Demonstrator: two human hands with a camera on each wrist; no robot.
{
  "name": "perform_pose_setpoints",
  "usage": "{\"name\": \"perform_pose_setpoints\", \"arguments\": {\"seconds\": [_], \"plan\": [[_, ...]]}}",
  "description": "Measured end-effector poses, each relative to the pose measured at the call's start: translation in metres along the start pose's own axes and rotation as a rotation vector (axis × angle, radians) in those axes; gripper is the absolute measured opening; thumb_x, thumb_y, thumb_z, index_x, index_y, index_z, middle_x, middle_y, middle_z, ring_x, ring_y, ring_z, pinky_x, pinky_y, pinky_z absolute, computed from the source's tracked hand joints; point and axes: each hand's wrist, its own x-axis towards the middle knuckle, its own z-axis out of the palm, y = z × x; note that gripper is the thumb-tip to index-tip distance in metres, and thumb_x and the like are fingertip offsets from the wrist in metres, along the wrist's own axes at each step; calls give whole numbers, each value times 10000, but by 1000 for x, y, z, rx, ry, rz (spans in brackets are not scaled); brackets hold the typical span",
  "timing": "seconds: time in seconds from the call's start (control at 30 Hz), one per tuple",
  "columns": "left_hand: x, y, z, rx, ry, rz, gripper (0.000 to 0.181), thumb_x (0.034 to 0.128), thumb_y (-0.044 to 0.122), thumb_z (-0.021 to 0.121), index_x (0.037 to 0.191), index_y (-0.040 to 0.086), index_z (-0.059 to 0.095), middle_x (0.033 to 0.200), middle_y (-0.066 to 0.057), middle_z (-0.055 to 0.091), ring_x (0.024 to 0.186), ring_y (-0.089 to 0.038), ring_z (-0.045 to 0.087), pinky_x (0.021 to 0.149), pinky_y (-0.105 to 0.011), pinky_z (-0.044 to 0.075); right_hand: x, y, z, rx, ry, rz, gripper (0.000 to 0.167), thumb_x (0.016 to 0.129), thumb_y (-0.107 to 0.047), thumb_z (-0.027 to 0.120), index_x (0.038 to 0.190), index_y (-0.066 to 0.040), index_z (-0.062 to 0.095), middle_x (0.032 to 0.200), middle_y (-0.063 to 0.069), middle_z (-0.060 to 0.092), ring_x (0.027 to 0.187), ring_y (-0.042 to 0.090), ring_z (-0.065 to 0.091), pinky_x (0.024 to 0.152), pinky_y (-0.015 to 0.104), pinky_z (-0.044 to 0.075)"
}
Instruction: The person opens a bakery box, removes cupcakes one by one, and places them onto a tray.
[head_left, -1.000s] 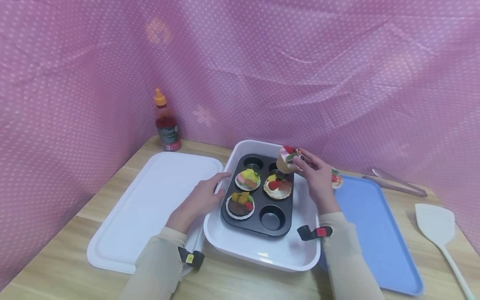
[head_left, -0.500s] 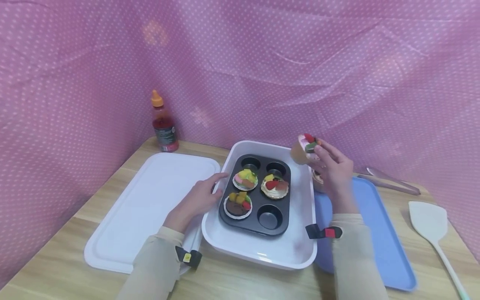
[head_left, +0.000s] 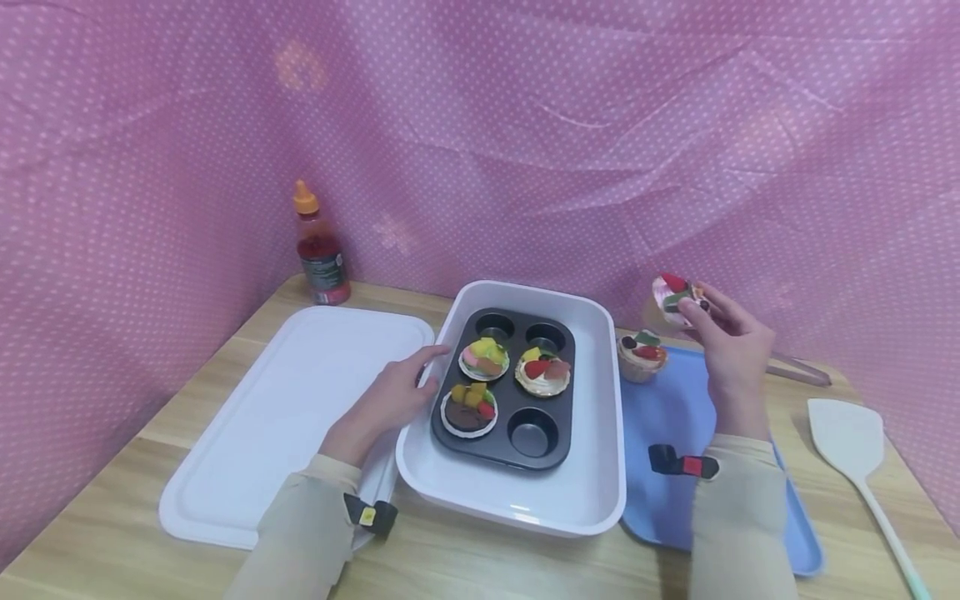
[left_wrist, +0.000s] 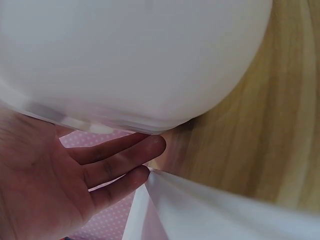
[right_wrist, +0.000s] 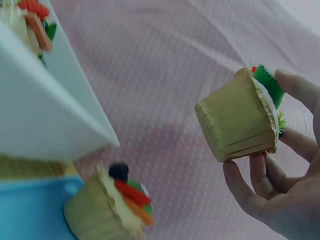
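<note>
My right hand (head_left: 738,350) pinches a toy cupcake (head_left: 669,302) in the air above the far end of the blue tray (head_left: 667,442). In the right wrist view, that cupcake (right_wrist: 240,117) is tilted, its tan paper cup facing the camera. A second cupcake (head_left: 641,357) stands on the tray's far left corner. My left hand (head_left: 390,400) lies against the left side of the white basin (head_left: 510,508); its fingers (left_wrist: 125,159) are nearly straight outside the wall, and the thumb is mostly hidden in the left wrist view. Inside the basin sits a black muffin pan (head_left: 501,446) with three fruit-topped tarts.
A white cutting board (head_left: 292,417) lies to the left of the basin. Behind it stands a sauce bottle (head_left: 321,258) with an orange cap. Metal tongs (head_left: 798,371) and a white spatula (head_left: 847,437) lie at the right. A pink dotted cloth (head_left: 480,167) hangs along the back.
My right hand has carried the cupcake from over the muffin pan rightward to above the blue tray. The second cupcake has come fully into view. My left hand has stayed at the basin.
</note>
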Motion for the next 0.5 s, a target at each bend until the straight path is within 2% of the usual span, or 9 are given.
{"name": "perform_pose_setpoints", "arguments": {"seconds": [0.23,0.5], "plan": [[1,0,0,3,4,-7,512,1011,210,507,1519,229,447,1437,-190,578,1349,-370,536,1115,-561,422,6,4,-20,-151,69,38,507,796,-93,849,1277,-63,695,898,-130,732,813,2,702,699,113,557],[1,0,0,-4,-4,-13,511,1015,210,502,1522,233,442,1438,-189,577,1345,-366,540,1111,-562,426,9,6,-37,-147,135,150,517,801,-122,849,1295,-106,695,918,-113,715,835,8,681,698,95,546]]}}
